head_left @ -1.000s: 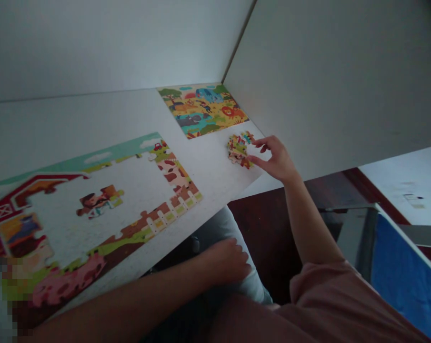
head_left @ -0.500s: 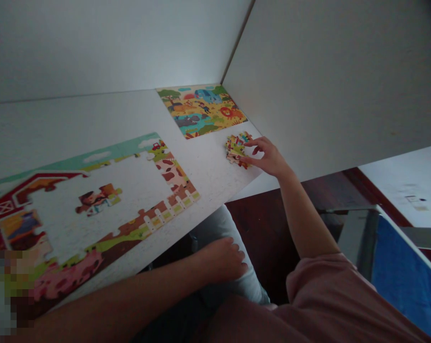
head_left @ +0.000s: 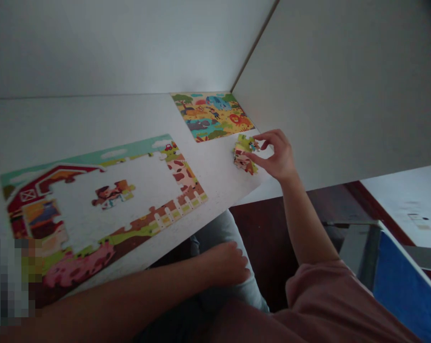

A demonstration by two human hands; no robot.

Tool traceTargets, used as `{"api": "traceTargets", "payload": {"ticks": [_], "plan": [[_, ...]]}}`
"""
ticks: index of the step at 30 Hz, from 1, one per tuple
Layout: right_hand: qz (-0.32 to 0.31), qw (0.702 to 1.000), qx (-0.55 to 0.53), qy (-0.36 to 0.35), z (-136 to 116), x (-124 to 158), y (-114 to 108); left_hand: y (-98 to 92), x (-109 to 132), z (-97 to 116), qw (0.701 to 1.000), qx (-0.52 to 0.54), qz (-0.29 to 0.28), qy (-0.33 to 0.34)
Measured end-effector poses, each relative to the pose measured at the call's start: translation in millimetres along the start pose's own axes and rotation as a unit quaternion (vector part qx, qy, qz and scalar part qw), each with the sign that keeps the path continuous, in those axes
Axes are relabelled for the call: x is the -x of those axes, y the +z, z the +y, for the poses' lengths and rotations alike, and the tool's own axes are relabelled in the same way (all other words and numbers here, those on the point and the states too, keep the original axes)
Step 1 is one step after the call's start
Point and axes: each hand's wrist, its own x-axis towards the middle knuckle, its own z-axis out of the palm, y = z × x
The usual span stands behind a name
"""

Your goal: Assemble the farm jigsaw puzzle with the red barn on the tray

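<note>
A partly assembled farm jigsaw lies on the white table, its border built and a small island of joined pieces in the bare middle. At the table's right end is a small pile of loose puzzle pieces. My right hand is over that pile, thumb and fingers pinched on a green puzzle piece lifted above it. My left hand rests below the table edge on my knee, fingers curled loosely with nothing in them.
A finished picture with animals lies flat in the table's far right corner against the white side panel. A blue-covered chair stands at the lower right. A pixelated patch covers the lower left corner.
My right hand went from touching the pile to pinching a green piece and raising it off the pile. The view shifted slightly. My left hand stayed on my knee.
</note>
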Motion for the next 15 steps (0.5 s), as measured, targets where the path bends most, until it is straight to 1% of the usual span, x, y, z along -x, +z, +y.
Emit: {"api": "traceTargets", "payload": {"ticks": [2, 4, 7, 9, 11, 12, 15], "plan": [[-0.002, 0.999, -0.015, -0.035, -27, -15, 5, 3.4, 0, 0, 1.000, -0.007, 0.003, 0.006], [-0.018, 0.996, -0.045, -0.080, -60, -35, 16, 7.0, -1, 0, 1.000, -0.015, 0.000, 0.013], [-0.024, 0.980, -0.111, -0.164, -111, -68, 42, 11.6, -2, -1, 0.999, -0.018, -0.014, 0.029], [-0.046, 0.967, -0.138, -0.209, -139, -87, 64, 14.5, -3, -1, 0.999, -0.023, -0.019, 0.041], [-0.085, 0.957, -0.147, -0.234, -155, -101, 88, 18.2, -4, 0, 0.997, -0.045, -0.017, 0.052], [-0.099, 0.953, -0.152, -0.244, -158, -105, 100, 20.6, -5, 0, 0.996, -0.066, -0.012, 0.055], [-0.116, 0.939, -0.176, -0.271, -151, -110, 132, 29.3, -7, 2, 0.990, -0.132, -0.001, 0.053]]}}
